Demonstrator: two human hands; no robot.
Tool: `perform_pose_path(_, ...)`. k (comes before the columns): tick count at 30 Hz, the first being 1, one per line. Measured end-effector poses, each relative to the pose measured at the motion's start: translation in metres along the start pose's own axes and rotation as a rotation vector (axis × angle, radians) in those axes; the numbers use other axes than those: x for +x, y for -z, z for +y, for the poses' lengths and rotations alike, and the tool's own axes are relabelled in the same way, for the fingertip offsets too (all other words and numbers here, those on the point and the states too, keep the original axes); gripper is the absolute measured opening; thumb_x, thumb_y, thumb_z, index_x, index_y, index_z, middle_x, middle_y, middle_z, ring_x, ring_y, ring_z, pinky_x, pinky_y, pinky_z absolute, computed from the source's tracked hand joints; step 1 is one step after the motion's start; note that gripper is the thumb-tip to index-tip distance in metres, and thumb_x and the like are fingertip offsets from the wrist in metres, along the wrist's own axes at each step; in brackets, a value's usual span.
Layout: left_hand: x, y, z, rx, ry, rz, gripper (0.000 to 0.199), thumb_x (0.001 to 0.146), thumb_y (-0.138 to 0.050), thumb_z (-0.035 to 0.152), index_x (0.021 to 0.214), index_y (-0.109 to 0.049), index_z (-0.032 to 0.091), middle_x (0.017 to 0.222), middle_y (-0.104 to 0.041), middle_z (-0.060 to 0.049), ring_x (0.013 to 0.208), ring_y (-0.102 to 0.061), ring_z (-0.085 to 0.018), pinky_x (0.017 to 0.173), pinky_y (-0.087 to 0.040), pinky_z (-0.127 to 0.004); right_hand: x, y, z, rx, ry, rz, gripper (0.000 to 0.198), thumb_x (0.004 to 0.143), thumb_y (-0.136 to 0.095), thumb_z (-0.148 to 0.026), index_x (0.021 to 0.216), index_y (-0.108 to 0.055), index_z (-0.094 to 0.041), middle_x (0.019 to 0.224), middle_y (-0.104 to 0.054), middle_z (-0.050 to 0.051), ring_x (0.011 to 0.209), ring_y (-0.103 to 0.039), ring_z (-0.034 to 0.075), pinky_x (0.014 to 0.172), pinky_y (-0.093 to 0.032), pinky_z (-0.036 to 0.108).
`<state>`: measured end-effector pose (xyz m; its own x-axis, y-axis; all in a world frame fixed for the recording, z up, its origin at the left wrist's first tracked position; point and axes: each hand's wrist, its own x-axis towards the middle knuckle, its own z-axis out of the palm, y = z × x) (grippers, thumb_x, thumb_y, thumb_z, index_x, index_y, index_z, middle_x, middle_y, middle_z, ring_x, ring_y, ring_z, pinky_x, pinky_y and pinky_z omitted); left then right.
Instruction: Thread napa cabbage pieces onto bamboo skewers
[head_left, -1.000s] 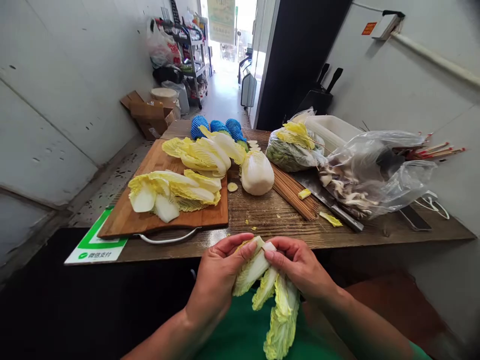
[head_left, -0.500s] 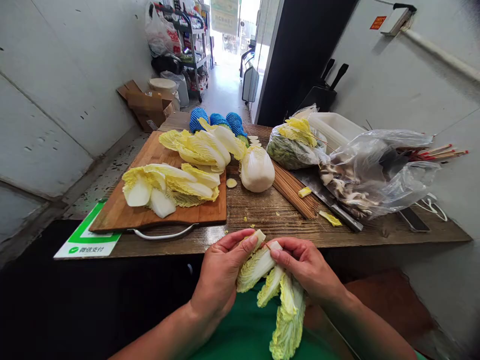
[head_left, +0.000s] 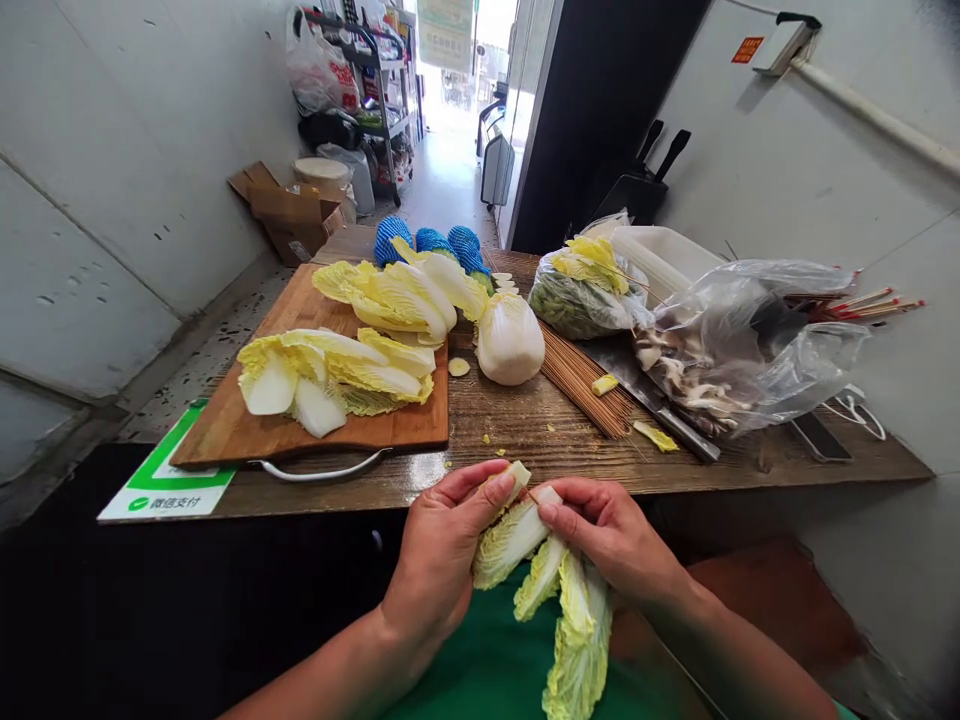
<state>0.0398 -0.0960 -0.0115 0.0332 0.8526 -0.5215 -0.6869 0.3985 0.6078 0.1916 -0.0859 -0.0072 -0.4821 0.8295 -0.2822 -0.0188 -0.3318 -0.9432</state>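
Moved slightly apart since earlier: left hand (head_left: 436, 545), pinching a pale yellow cabbage leaf base (head_left: 518, 473); thin brown wooden skewer (head_left: 532, 496), now exposed between, apparently bridging both sides; right hand (head_left: 613, 532), pinching white-ribbed, frilly yellow-green cabbage leaves (head_left: 581, 630), hanging before the brown wooden table (head_left: 495, 425).

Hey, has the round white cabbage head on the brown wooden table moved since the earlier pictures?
No. Against the brown rectangular wooden cutting board, the round white cabbage head keeps its place, off the board's right edge.
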Motion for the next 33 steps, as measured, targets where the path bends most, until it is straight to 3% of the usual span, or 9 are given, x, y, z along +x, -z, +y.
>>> perform_pose_path(19, -0.0004, -0.0001, -0.0042, -0.028, 0.001, 0.005, 0.029, 0.056, -0.079, 0.018, 0.081, -0.066, 0.013, 0.069, -0.071, -0.005, 0.063, -0.066, -0.016, 0.060, -0.052, -0.025, -0.0037, 0.0017, 0.0036, 0.031, -0.012, 0.013, 0.028, 0.080, -0.061, -0.037, 0.091, -0.067, -0.012, 0.068, -0.060, 0.001, 0.054, -0.051, 0.008, 0.052, -0.040, 0.019)
perform_pose_path(33, -0.0022, -0.0003, -0.0056, 0.020, 0.003, -0.003, 0.029, 0.055, -0.080, 0.021, 0.081, -0.067, 0.013, 0.072, -0.072, -0.006, 0.060, -0.065, -0.015, 0.059, -0.051, -0.024, -0.0066, 0.0004, 0.0036, 0.042, -0.024, 0.038, 0.031, 0.079, -0.061, -0.040, 0.090, -0.068, -0.012, 0.065, -0.060, 0.001, 0.053, -0.051, 0.009, 0.052, -0.040, 0.020)
